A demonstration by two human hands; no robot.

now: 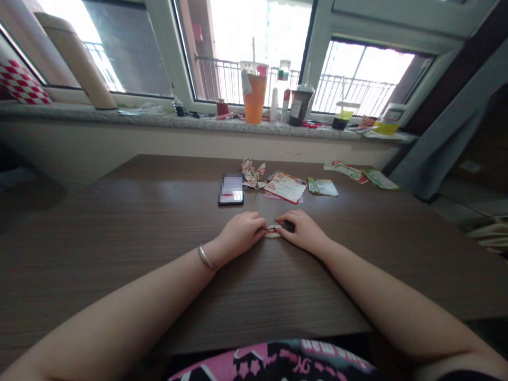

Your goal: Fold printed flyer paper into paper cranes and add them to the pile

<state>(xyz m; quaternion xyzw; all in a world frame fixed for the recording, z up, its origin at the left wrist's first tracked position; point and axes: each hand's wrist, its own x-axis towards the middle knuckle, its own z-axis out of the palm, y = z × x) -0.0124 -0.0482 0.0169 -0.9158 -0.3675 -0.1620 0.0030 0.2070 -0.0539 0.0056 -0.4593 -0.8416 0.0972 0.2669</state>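
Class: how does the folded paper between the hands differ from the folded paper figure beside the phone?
The held paper is small and flat, pinched by the left hand and right hand; the figure by the phone is larger, with raised points, and untouched. Both are red-and-white printed paper.

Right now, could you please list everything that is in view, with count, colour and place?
table: one, brown wood, in front of the person.
small folded paper: one, white and red, on the table, pinched between both hands.
phone: one, dark, on the table beyond the hands.
folded paper figures: small cluster, red and white, right of the phone.
leaflets: several, red-white and green-white, spread right of the figures.
windowsill: one, grey speckled, behind the table.
orange cup: one, on the windowsill, centre.
dark cup: one, brown, right of the orange cup.
bracelet: one, silver, left wrist.
left hand: fingertips on the paper's left end.
right hand: fingertips on its right end.
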